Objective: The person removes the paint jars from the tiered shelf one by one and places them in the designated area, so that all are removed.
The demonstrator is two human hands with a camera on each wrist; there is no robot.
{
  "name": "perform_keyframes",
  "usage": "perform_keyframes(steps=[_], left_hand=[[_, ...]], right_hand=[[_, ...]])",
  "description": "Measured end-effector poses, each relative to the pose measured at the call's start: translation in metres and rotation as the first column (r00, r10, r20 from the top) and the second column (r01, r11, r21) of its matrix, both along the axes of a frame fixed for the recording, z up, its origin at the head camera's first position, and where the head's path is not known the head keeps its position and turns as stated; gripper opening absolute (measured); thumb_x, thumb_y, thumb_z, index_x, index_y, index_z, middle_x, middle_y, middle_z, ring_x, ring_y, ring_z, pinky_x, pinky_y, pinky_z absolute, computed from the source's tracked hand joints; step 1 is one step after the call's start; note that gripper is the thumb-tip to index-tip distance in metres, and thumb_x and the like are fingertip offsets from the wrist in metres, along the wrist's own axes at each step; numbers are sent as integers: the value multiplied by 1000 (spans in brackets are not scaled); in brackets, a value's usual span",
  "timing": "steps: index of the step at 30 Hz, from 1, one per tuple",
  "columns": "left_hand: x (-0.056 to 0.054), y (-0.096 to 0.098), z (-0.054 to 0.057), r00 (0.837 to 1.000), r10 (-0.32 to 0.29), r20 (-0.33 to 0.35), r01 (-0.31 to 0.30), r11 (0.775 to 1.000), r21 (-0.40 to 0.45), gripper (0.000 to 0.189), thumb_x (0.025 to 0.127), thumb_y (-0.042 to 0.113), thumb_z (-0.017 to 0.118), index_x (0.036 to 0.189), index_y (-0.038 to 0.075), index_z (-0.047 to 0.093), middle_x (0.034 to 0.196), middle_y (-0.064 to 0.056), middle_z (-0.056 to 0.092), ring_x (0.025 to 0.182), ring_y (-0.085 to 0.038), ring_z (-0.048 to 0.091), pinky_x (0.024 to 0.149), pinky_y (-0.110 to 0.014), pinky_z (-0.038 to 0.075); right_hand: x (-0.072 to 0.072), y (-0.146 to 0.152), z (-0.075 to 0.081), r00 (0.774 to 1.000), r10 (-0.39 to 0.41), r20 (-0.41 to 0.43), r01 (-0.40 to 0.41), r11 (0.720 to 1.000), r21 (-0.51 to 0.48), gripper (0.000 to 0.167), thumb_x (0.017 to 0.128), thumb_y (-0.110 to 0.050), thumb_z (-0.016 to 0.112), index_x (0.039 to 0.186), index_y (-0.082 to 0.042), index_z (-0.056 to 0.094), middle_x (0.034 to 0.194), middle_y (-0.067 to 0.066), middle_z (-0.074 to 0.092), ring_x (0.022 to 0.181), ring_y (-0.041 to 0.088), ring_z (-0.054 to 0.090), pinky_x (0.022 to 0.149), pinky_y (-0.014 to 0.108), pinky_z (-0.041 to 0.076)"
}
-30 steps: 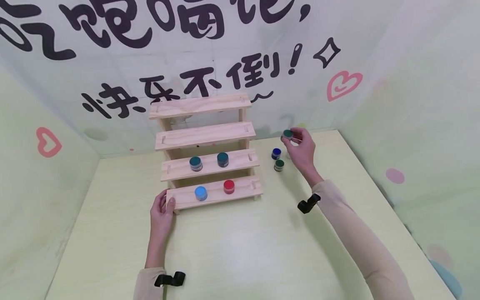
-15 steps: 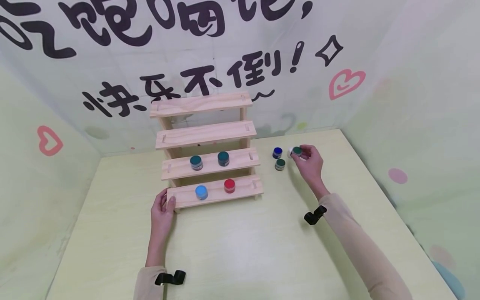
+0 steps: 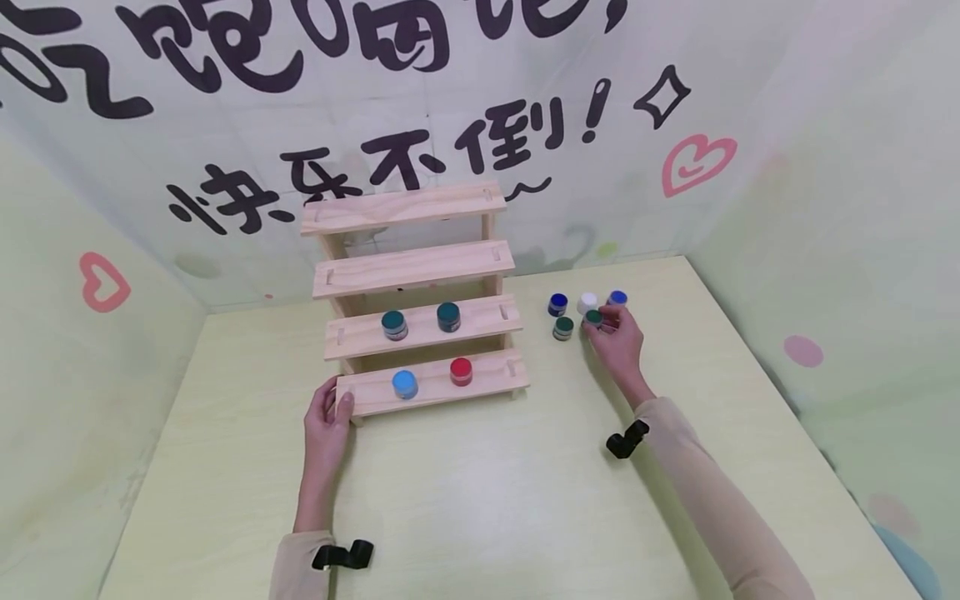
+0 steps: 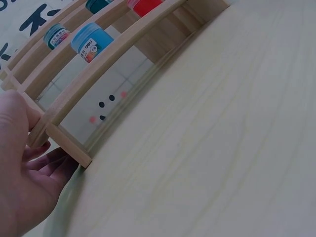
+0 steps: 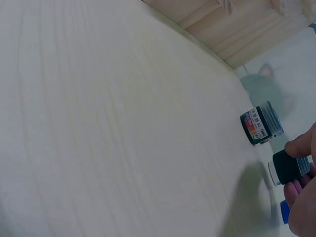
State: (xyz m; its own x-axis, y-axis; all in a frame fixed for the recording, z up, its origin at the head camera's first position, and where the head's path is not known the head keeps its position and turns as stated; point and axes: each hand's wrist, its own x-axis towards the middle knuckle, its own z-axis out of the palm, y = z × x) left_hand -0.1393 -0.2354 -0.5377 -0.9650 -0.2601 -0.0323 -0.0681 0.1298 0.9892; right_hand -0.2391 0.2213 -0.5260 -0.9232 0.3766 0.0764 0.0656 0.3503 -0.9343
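My left hand (image 3: 326, 429) grips the left end of the lowest step of a four-tier wooden rack (image 3: 408, 267), thumb on top and fingers behind and below. At the right, my right hand (image 3: 618, 342) pinches a small dark green paint jar (image 3: 593, 318) between thumb and fingers, low over the table. In the right wrist view this held jar (image 5: 287, 167) shows its dark side, with part of it behind the thumb. Beside it stands another green paint jar (image 3: 563, 328). A white-lidded jar (image 3: 588, 302), a dark blue jar (image 3: 557, 304) and a blue-lidded jar (image 3: 617, 298) stand just behind.
Two teal-green jars (image 3: 394, 325) sit on the rack's second step from the bottom. The lowest step carries a light blue jar (image 3: 405, 383) and a red jar (image 3: 461, 371). A printed wall (image 3: 420, 108) rises behind the pale wooden table (image 3: 480, 500).
My right hand has brought the green jar down and to the right, then toward the front of the white-lidded jar. The blue-lidded jar has come into sight. My left hand stays on the rack.
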Motion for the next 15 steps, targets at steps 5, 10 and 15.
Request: perform_keyframes(steps=[5, 10, 15], left_hand=[[0, 1, -1, 1000, 0, -6, 0, 1000, -1, 51, 106, 14, 51, 152, -4, 36, 146, -31, 47, 114, 0, 52, 93, -2, 46], [-1, 0, -1, 1000, -9, -10, 9, 1000, 4, 51, 106, 14, 51, 152, -3, 37, 145, -28, 49, 113, 3, 53, 92, -2, 47], [0, 0, -1, 1000, -9, -11, 9, 1000, 6, 51, 106, 14, 51, 153, -2, 37, 145, -26, 49, 112, 5, 53, 92, -2, 46]], right_hand=[[1, 2, -6, 1000, -8, 29, 7, 1000, 19, 44, 90, -9, 74, 128, 4, 58, 124, 24, 63, 112, 35, 64, 95, 30, 54], [1, 2, -6, 999, -5, 32, 4, 1000, 29, 44, 90, -11, 74, 128, 4, 59, 124, 23, 64, 111, 33, 63, 94, 28, 54], [-1, -1, 4, 999, 4, -40, -3, 1000, 29, 43, 91, -12, 74, 128, 3, 60, 127, 22, 64, 115, 32, 61, 104, 39, 53]])
